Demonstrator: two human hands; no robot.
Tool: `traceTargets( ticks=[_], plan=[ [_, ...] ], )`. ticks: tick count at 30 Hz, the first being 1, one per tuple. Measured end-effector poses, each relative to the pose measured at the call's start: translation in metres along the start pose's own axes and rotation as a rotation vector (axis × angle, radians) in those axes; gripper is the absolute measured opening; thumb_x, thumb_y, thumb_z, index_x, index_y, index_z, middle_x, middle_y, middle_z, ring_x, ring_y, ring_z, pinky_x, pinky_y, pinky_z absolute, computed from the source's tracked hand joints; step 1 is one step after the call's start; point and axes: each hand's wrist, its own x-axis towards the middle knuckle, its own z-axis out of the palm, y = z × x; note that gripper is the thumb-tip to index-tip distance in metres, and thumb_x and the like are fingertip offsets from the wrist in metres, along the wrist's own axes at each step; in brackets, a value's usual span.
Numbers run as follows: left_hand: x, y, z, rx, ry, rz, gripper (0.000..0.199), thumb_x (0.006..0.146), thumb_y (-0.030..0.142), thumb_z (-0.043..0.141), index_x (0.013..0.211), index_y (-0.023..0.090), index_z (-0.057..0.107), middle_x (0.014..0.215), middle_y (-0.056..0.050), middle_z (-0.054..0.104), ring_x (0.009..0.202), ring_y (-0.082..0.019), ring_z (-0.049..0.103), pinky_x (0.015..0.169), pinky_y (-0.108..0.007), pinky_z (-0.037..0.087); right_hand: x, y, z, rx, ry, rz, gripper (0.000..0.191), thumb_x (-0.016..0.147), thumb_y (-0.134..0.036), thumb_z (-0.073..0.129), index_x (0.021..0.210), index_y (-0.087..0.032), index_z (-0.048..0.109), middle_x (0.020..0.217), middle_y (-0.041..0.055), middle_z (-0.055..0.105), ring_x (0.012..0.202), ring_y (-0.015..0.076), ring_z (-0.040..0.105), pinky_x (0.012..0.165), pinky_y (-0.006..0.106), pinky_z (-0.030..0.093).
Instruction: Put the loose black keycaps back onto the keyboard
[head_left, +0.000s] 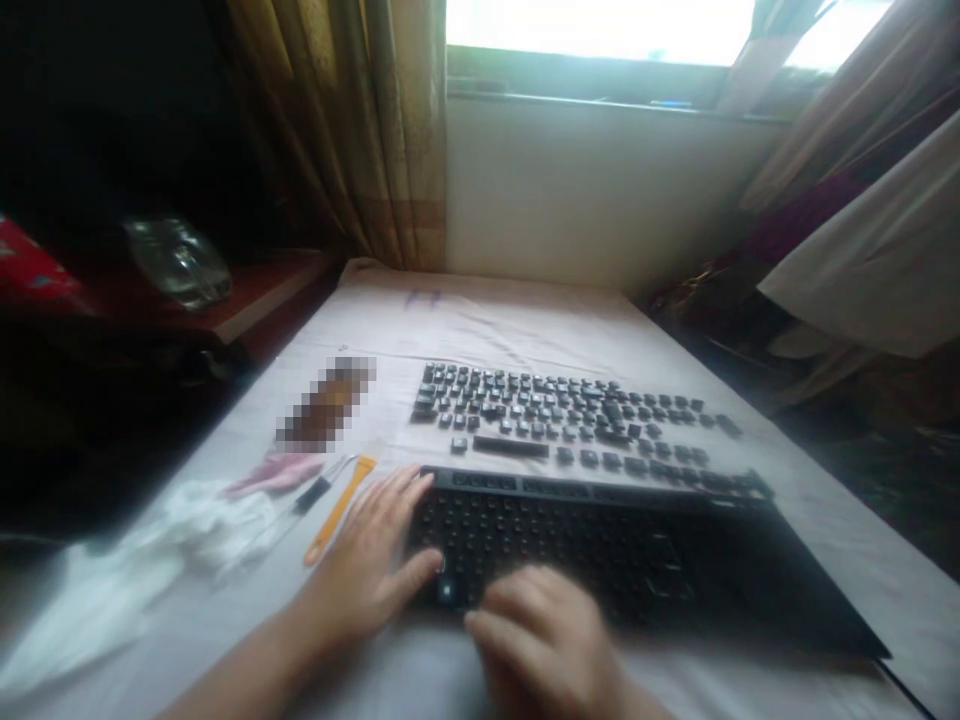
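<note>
A black keyboard (555, 530) with most of its keycaps off lies across the cloth. One keycap (448, 589) sits at its near left corner. My left hand (386, 545) rests along the keyboard's left edge, fingers stretched out and thumb apart, the thumb tip close above that keycap. By the near edge, just right of the keycap, my right hand (547, 635) is closed with curled fingers; what it holds, if anything, is hidden. Beyond the keyboard, loose black keycaps (532, 400) are laid out in rows, with the long spacebar (511, 447) among them.
Left of the keyboard lie an orange flat tool (341, 510), a wire tool with a dark handle (311, 495), a pink cloth (277, 472) and crumpled white cloth (165, 550). A pixelated brownish object (326, 405) is behind them. A glass bowl (180, 262) stands on a side table.
</note>
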Motion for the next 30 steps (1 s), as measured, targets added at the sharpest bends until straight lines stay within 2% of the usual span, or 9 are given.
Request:
traceTargets(
  ticks=[4, 7, 10, 13, 15, 18, 22, 30],
  plan=[
    [0.009, -0.003, 0.002, -0.052, 0.143, -0.042, 0.054, 0.100, 0.051, 0.043, 0.147, 0.024, 0.044, 0.151, -0.009, 0.052, 0.138, -0.028, 0.050, 0.113, -0.047, 0.045, 0.002, -0.002, 0.000, 0.001, 0.010, 0.002, 0.021, 0.092, -0.009, 0.048, 0.083, -0.019, 0.065, 0.069, 0.0018, 0.065, 0.057, 0.0140, 0.052, 0.053, 0.028, 0.037],
    [0.023, -0.005, 0.000, -0.073, 0.219, -0.045, 0.046, 0.102, 0.045, 0.041, 0.140, 0.022, 0.051, 0.142, -0.009, 0.060, 0.131, -0.025, 0.057, 0.109, -0.042, 0.050, 0.009, 0.001, -0.008, -0.019, -0.034, 0.030, 0.024, 0.093, -0.009, 0.046, 0.082, -0.019, 0.065, 0.070, 0.0018, 0.065, 0.058, 0.0145, 0.052, 0.055, 0.028, 0.037],
    [0.043, -0.010, -0.003, -0.070, 0.267, -0.036, 0.038, 0.102, 0.041, 0.040, 0.129, 0.021, 0.058, 0.128, -0.008, 0.069, 0.120, -0.022, 0.064, 0.102, -0.038, 0.054, 0.024, 0.017, -0.020, -0.067, -0.124, 0.079, 0.025, 0.094, -0.011, 0.047, 0.080, -0.020, 0.066, 0.072, 0.0019, 0.066, 0.060, 0.0149, 0.053, 0.059, 0.028, 0.038],
    [0.061, -0.017, -0.002, -0.056, 0.311, -0.017, 0.034, 0.102, 0.037, 0.039, 0.113, 0.019, 0.065, 0.111, -0.009, 0.074, 0.109, -0.024, 0.067, 0.098, -0.041, 0.054, 0.044, 0.042, -0.025, -0.172, -0.243, 0.183, 0.021, 0.093, -0.016, 0.054, 0.085, -0.021, 0.072, 0.081, 0.0038, 0.071, 0.070, 0.0161, 0.061, 0.065, 0.027, 0.042],
    [0.068, -0.021, -0.001, -0.042, 0.318, -0.001, 0.032, 0.100, 0.037, 0.041, 0.103, 0.019, 0.068, 0.102, -0.008, 0.075, 0.101, -0.024, 0.068, 0.093, -0.041, 0.055, 0.058, 0.059, -0.021, -0.288, -0.437, 0.371, 0.017, 0.092, -0.021, 0.059, 0.090, -0.023, 0.075, 0.092, 0.0043, 0.074, 0.081, 0.0179, 0.065, 0.071, 0.027, 0.045],
    [0.068, -0.022, 0.000, -0.018, 0.306, 0.022, 0.027, 0.098, 0.036, 0.047, 0.097, 0.021, 0.069, 0.097, -0.006, 0.075, 0.095, -0.024, 0.068, 0.089, -0.040, 0.054, 0.075, 0.077, -0.010, -0.339, -0.505, 0.457, 0.017, 0.091, -0.024, 0.062, 0.097, -0.024, 0.078, 0.103, 0.0066, 0.075, 0.090, 0.0209, 0.068, 0.075, 0.028, 0.047],
    [0.062, -0.017, -0.004, -0.001, 0.266, 0.055, 0.024, 0.097, 0.036, 0.051, 0.096, 0.023, 0.070, 0.094, -0.004, 0.075, 0.091, -0.022, 0.068, 0.086, -0.038, 0.052, 0.088, 0.082, 0.003, -0.356, -0.578, 0.518, 0.022, 0.095, -0.029, 0.058, 0.098, -0.025, 0.079, 0.107, 0.0067, 0.075, 0.093, 0.0213, 0.070, 0.077, 0.028, 0.049],
    [0.066, -0.022, -0.002, -0.015, 0.246, 0.077, 0.031, 0.098, 0.040, 0.047, 0.092, 0.023, 0.072, 0.088, -0.004, 0.076, 0.085, -0.023, 0.068, 0.079, -0.037, 0.050, 0.091, 0.077, 0.005, -0.327, -0.749, 0.567, 0.027, 0.095, -0.040, 0.057, 0.092, -0.028, 0.081, 0.100, 0.0034, 0.079, 0.093, 0.0203, 0.072, 0.075, 0.025, 0.050]
  ],
)
